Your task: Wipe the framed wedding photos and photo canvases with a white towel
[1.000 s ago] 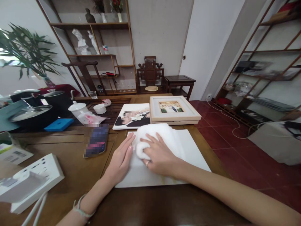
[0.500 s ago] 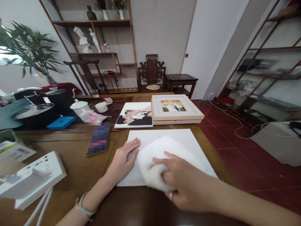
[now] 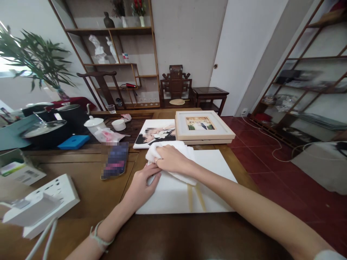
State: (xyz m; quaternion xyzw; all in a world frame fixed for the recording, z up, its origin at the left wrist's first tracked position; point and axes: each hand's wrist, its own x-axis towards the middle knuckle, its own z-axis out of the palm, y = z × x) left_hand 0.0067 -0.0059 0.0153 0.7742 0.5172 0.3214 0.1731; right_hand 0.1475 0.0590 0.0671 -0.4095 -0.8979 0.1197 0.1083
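A white panel lies flat on the wooden table in front of me, with two tan tapering shapes showing on its surface. My right hand grips a bunched white fluffy cloth and presses it on the panel's far left part. The cloth and my forearm hide much of the panel. Over the panel's left edge rests my left hand, fingers stretched out and thumb apart. Its fingertips meet or nearly meet my right hand; I cannot tell which.
Beyond the panel lie a photo print and a light wooden picture frame. To the left are a phone-like item, a white power strip, a tissue box, a blue box, a lidded pan and a white lidded cup.
My right hand has moved the cloth away from me and to the left, from the panel's near middle to its far left. The tan shapes have come into view. My left hand stays about where it was.
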